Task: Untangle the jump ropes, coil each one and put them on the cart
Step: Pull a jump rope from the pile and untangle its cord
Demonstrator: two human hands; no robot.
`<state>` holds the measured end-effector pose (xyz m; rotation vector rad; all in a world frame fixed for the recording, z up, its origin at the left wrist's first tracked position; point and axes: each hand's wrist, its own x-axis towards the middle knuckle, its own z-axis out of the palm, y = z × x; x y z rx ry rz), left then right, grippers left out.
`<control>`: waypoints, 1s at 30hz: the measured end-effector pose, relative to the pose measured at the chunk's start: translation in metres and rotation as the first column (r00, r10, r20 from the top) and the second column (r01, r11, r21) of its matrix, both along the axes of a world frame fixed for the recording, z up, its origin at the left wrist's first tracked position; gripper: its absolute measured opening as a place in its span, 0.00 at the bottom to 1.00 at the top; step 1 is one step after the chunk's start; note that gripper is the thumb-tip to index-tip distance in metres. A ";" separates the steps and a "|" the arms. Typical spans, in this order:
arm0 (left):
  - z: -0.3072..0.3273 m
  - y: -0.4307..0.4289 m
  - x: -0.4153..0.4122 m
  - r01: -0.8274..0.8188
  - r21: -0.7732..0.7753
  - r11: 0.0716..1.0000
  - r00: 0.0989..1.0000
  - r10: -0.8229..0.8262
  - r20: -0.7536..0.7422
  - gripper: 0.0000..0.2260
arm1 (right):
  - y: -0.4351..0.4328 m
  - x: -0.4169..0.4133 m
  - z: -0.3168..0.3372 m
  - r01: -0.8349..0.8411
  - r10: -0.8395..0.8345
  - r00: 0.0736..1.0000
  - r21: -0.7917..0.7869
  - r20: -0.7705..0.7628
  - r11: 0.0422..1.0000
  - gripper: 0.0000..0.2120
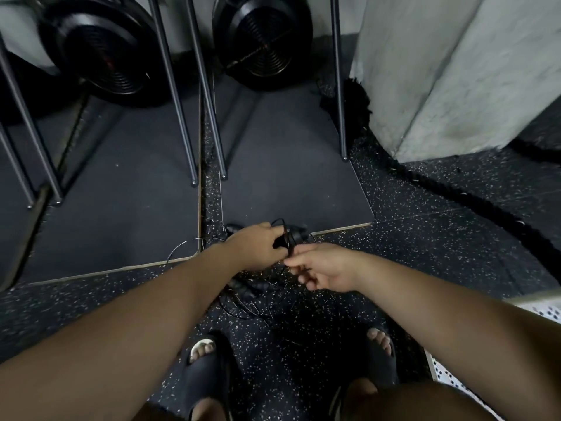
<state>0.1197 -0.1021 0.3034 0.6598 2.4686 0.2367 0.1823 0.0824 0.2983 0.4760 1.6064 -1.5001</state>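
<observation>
Two black weight plates [262, 41] lean at the far side of the floor [425, 238], behind slanted metal rack legs [173, 95] whose feet stand on dark mats [121, 208]. At the near corners of those mats, over the speckled strip between them, the left hand [256, 247] has its fingers curled round a black handle and several thin loops of the jump ropes [252, 294]. The rest of the tangle lies on the floor beneath both wrists and spreads toward the person's feet, with cords crossing one another and more black handles among them. One loop strays onto the near corner of the left mat. Just right of the held bundle and touching it, the right hand [324, 268] pinches a thin cord between thumb and forefinger, its other fingers curled under. Dark slides [206, 375] show at the near edge. Farther right, a thick black rope [440, 189] runs across the floor past the foot of a pale concrete pillar [455, 71].
</observation>
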 end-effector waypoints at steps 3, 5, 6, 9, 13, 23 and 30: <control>0.018 -0.015 0.007 -0.057 0.021 0.998 0.998 0.057 -0.010 0.15 | -0.003 0.003 0.024 0.020 -0.020 0.998 0.008 -0.052 1.000 0.09; 0.030 -0.025 0.014 -0.089 0.032 0.996 0.996 0.089 -0.014 0.14 | -0.004 0.005 0.039 0.037 -0.036 0.994 0.006 -0.098 0.999 0.08; 0.035 -0.031 0.016 -0.110 0.047 0.993 0.994 0.111 -0.008 0.12 | -0.004 0.005 0.046 0.055 -0.053 0.991 0.008 -0.126 0.998 0.07; 0.056 -0.050 0.025 -0.221 0.136 0.966 0.974 0.212 0.078 0.07 | -0.001 0.002 0.062 0.121 -0.109 0.977 0.052 -0.181 0.991 0.04; 0.094 -0.065 0.037 -0.283 0.188 0.941 0.955 0.257 0.151 0.11 | -0.003 0.003 0.072 0.142 -0.082 0.969 0.254 -0.233 0.957 0.03; 0.141 -0.051 0.054 -0.018 0.353 0.935 0.997 0.043 -0.063 0.18 | -0.027 0.017 0.152 0.209 -0.155 0.940 0.153 -0.305 0.966 0.25; 0.156 -0.047 0.047 -0.069 0.538 0.840 0.973 0.175 -0.148 0.21 | -0.031 0.039 0.185 -0.013 0.057 0.943 0.135 -0.328 0.991 0.23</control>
